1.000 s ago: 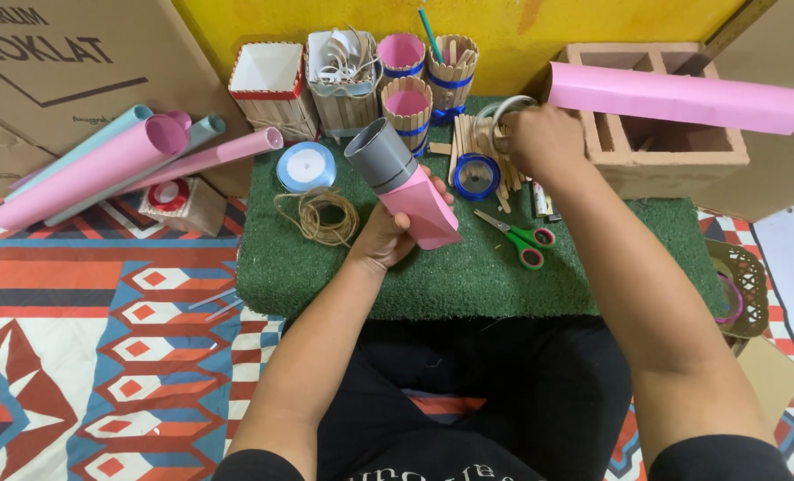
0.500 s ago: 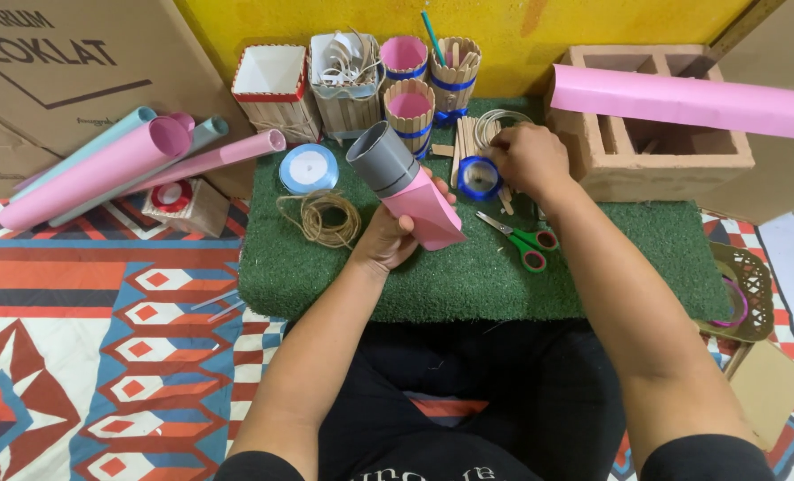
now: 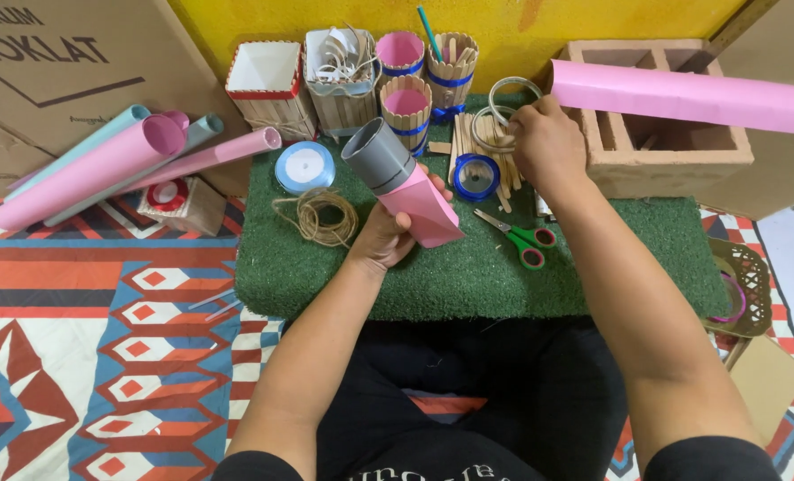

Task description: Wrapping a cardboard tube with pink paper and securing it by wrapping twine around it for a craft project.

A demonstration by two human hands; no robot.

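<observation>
My left hand (image 3: 381, 239) is closed around a grey tube (image 3: 381, 157) partly wrapped in pink paper (image 3: 423, 208), holding it tilted above the green turf mat (image 3: 593, 267) with the open grey end pointing up and away. The tube looks stiff and light, likely plastic pipe; the paper sleeve is thin and would crease or slide, so I judge the firm grip belongs low on the wrapped part, where my palm sits. My right hand (image 3: 548, 147) reaches to the far edge of the mat, fingers curled on a clear tape ring (image 3: 495, 125) lying over a pile of craft sticks (image 3: 472, 147), just beside a blue tape roll (image 3: 477, 176). Green-handled scissors (image 3: 520, 239), a coil of twine (image 3: 318, 216) and a ribbon spool (image 3: 304, 167) lie on the mat. The mat sits on a patterned rug (image 3: 103, 338); stick-covered cups (image 3: 407, 102) line a yellow wall (image 3: 539, 22).
</observation>
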